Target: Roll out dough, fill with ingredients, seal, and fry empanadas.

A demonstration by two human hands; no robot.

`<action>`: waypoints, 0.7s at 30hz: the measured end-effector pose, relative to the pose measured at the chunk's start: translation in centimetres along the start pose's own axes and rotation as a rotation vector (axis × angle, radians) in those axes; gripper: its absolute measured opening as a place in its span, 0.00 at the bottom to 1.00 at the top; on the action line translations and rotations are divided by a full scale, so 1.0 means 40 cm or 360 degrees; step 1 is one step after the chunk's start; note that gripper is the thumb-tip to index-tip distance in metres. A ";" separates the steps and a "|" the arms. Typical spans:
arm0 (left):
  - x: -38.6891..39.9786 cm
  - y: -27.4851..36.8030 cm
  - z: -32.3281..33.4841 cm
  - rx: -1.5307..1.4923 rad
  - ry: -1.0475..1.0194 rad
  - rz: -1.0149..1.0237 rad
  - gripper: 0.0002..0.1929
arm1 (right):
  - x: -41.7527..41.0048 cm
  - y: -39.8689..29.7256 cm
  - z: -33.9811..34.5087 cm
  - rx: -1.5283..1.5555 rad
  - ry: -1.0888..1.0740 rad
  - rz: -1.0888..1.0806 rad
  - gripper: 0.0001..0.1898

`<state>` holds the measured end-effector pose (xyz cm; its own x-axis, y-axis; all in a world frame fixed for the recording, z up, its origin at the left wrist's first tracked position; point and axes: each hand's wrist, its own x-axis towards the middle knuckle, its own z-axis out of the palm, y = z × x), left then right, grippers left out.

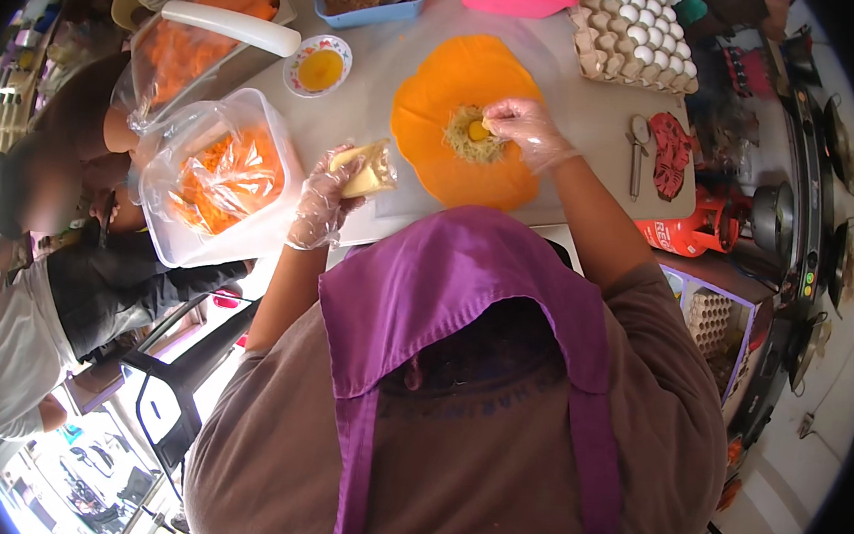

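Observation:
A thin round sheet of orange dough (430,79) lies on the table with a mound of pale shredded filling (460,145) at its middle. A raw egg yolk (477,130) rests in the mound. My right hand (524,128), in a clear plastic glove, pinches what looks like a small pale piece right beside the yolk. Left of the dough, my left hand (326,193), also gloved, grips a pale yellow block (363,175), perhaps cheese or butter, partly in clear plastic wrap.
Around the dough are a tub of orange dough (281,210), a bowl of yellow liquid (320,70), a white rolling pin (227,28), a blue filling tub (368,14), an egg tray (631,65) and a pastry cutter (637,159). A person (26,296) is at left.

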<state>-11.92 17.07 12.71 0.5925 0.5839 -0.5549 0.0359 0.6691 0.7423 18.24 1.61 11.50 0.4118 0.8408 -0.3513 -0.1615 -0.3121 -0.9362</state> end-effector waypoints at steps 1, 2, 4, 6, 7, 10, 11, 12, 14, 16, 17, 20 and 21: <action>-0.005 -0.003 0.003 0.0001 0.0006 -0.0010 0.21 | 0.002 0.002 0.016 -0.0184 0.0021 -0.0019 0.10; -0.009 -0.006 0.007 0.0002 0.0011 -0.0019 0.21 | 0.004 0.003 0.030 -0.0368 0.0043 -0.0039 0.09; -0.015 -0.010 0.013 -0.0012 -0.0009 -0.0021 0.21 | 0.004 -0.009 0.046 -0.0676 0.0067 -0.0177 0.08; -0.021 -0.010 0.015 -0.0024 -0.0032 -0.0021 0.22 | 0.009 -0.012 0.056 -0.0982 0.0093 -0.0320 0.08; -0.025 -0.007 0.017 0.0003 -0.0049 -0.0030 0.21 | 0.013 -0.012 0.060 -0.1016 0.0060 -0.0331 0.07; -0.030 -0.005 0.019 0.0046 -0.0077 -0.0045 0.21 | 0.014 -0.016 0.062 -0.1026 -0.0014 -0.0324 0.07; -0.031 -0.005 0.020 0.0064 -0.0091 -0.0053 0.21 | 0.012 -0.018 0.063 -0.1003 -0.0053 -0.0304 0.07; -0.031 -0.005 0.019 0.0065 -0.0089 -0.0056 0.21 | 0.013 -0.016 0.063 -0.1001 -0.0054 -0.0301 0.07; -0.037 0.001 0.022 0.0065 -0.0105 -0.0074 0.21 | 0.013 -0.017 0.060 -0.1010 -0.0105 -0.0272 0.06; -0.037 0.000 0.020 0.0061 -0.0125 -0.0072 0.21 | 0.024 -0.007 0.057 -0.1025 -0.0152 -0.0316 0.06; -0.036 0.000 0.020 0.0059 -0.0140 -0.0073 0.21 | 0.027 -0.004 0.057 -0.1037 -0.0202 -0.0358 0.06; -0.041 -0.001 0.024 0.0038 -0.0150 -0.0044 0.21 | 0.011 -0.061 0.062 -0.0458 -0.0136 0.0351 0.08; -0.039 -0.005 0.020 0.0036 -0.0145 -0.0044 0.21 | 0.017 -0.046 0.055 -0.0459 -0.0140 0.0353 0.08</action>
<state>-12.21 15.68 13.73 0.6617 0.5202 -0.5399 0.0711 0.6733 0.7360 16.83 3.73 13.00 0.3143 0.7698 -0.5555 0.0263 -0.5920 -0.8055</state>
